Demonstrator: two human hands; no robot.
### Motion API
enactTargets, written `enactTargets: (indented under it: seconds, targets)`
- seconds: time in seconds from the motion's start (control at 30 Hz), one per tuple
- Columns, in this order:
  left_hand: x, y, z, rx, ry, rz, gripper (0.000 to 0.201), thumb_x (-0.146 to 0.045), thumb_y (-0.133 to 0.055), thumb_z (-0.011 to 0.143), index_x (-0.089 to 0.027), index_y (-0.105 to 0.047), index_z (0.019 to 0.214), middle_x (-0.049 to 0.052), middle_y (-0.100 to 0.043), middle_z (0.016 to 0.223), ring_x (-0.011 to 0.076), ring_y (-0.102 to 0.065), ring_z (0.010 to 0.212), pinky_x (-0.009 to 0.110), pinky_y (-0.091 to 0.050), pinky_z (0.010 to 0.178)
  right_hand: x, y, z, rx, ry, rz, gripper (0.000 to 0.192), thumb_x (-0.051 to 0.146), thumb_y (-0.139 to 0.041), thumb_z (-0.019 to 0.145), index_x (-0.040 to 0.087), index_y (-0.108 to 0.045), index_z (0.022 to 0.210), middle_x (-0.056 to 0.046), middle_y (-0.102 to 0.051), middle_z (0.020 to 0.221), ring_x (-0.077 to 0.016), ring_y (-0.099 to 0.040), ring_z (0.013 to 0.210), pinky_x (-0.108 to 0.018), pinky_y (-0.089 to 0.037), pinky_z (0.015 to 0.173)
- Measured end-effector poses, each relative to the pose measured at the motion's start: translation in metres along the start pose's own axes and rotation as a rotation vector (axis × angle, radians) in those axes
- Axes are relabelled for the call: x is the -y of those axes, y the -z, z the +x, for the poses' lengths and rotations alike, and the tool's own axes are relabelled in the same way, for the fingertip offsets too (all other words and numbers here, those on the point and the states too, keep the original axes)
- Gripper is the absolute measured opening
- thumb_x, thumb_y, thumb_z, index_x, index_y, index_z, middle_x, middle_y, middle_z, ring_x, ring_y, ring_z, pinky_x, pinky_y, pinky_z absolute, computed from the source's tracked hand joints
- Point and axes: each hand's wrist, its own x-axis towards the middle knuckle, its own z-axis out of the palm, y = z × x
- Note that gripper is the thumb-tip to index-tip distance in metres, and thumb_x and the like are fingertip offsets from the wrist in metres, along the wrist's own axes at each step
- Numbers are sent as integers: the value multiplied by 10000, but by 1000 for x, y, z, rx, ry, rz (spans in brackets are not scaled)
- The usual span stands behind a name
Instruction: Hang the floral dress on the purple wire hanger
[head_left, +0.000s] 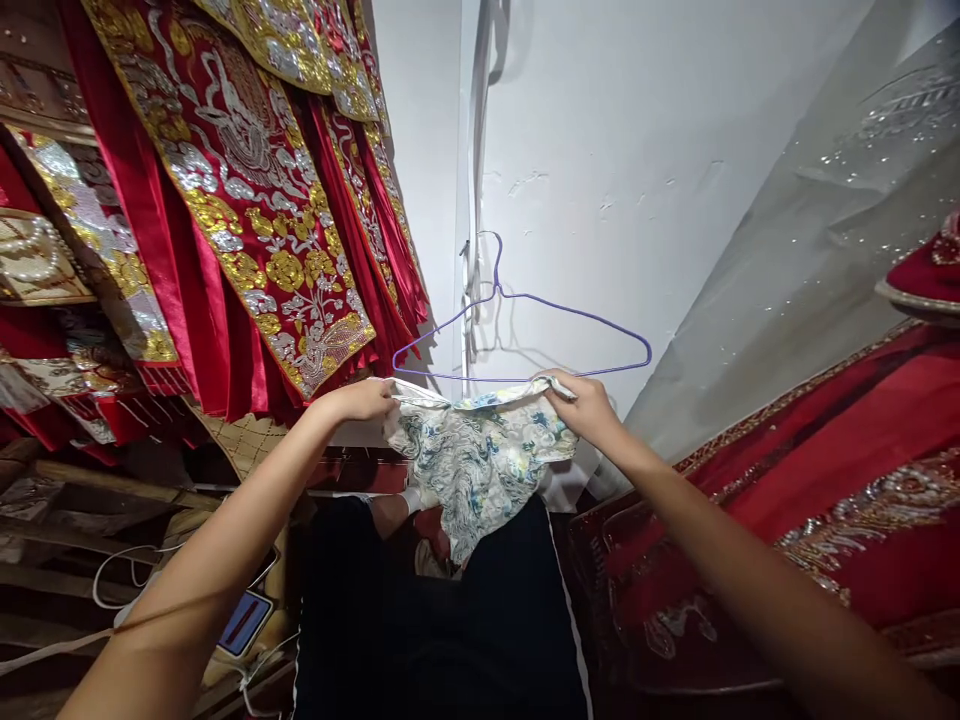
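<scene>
A light floral garment (487, 450) with blue and yellow flowers is stretched between my two hands, its lower part hanging down in folds over my lap. My left hand (366, 399) is closed on its left top edge. At the right top edge, my right hand (585, 402) pinches the cloth with the thumb on the near side. Just above the garment, a purple wire hanger (555, 302) hangs at the wall. Its bottom bar runs close over the garment's top edge; whether they touch I cannot tell.
Red embroidered cloths (277, 250) with gold and silver sequins hang at the left. More red beaded fabric (862, 480) lies at the right, below a translucent sheet (810, 220). A phone (246, 622) with a lit screen and white cables rests on bamboo furniture at lower left.
</scene>
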Motion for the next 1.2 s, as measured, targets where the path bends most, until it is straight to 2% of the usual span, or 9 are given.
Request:
enactTargets:
  seconds: [0.17, 0.3, 0.43, 0.67, 0.87, 0.93, 1.03, 1.13, 1.2]
  targets:
    - [-2, 17, 1, -94, 8, 218, 190, -271, -689, 677, -211, -573, 539, 117, -758, 1004, 269, -684, 800, 341, -511, 809, 14, -11, 0, 21, 12, 91, 253, 279, -555, 857, 194, -738, 1010, -69, -754, 909, -231, -678, 799, -290, -476, 684]
    - [-32, 33, -2, -207, -120, 299, 239, -293, -591, 790, -199, -585, 570, 125, -663, 1331, 330, -670, 1087, 373, -501, 906, 34, -12, -2, 3, -68, 190, 202, 290, -538, 877, 182, -709, 874, -41, -698, 780, -190, -617, 709, -264, -439, 617]
    - [-60, 22, 5, -234, -323, 248, 116, -215, -564, 791, -187, -660, 732, 128, -548, 1475, 330, -588, 1258, 417, -469, 996, 59, -13, -5, 74, -121, 382, 246, 338, -535, 908, 182, -716, 964, -65, -726, 962, -241, -664, 935, -296, -502, 778]
    - [-54, -9, 36, -190, -418, 84, 531, -136, -571, 771, -179, -589, 1300, 113, -714, 1193, 220, -678, 966, 338, -508, 871, 61, -3, -10, 21, -133, 285, 341, 314, -546, 912, 231, -690, 1210, -75, -701, 1218, -269, -637, 1157, -371, -490, 977]
    - [-36, 1, 41, -232, -395, 187, 356, -190, -494, 885, -170, -693, 1179, 97, -708, 1164, 239, -643, 1080, 377, -472, 1004, 48, 37, -9, -214, -308, 19, 876, 391, -689, 814, 185, -311, 1577, -168, -703, 1155, -283, -687, 911, -372, -549, 723]
    - [-36, 6, 41, -222, -394, 226, 337, -236, -494, 910, -181, -688, 1180, 92, -681, 1148, 235, -631, 1072, 381, -473, 1001, 45, 52, -2, -206, -352, -42, 883, 458, -753, 752, 167, -426, 1519, -185, -696, 1181, -309, -680, 929, -389, -540, 722]
    - [-38, 12, 41, -271, -393, 287, 297, -327, -504, 930, -186, -686, 1117, 104, -600, 1192, 248, -580, 1140, 388, -452, 1026, 41, 75, 11, -99, -373, -30, 576, 533, -764, 723, 158, -721, 1159, -147, -735, 1069, -318, -678, 910, -384, -517, 724]
    - [-33, 19, 40, -361, -264, 303, 357, -480, -523, 926, -180, -650, 1073, 112, -586, 1162, 258, -576, 1094, 385, -463, 965, 41, 95, 23, 72, -366, 87, 412, 578, -742, 740, 180, -741, 846, -74, -725, 812, -265, -661, 738, -346, -479, 630]
    - [-27, 24, 39, -329, -152, 285, 424, -566, -484, 932, -174, -631, 996, 81, -635, 981, 232, -599, 910, 349, -476, 837, 44, 100, 29, 173, -386, 239, 408, 590, -762, 726, 197, -737, 833, -62, -722, 781, -269, -666, 726, -355, -492, 618]
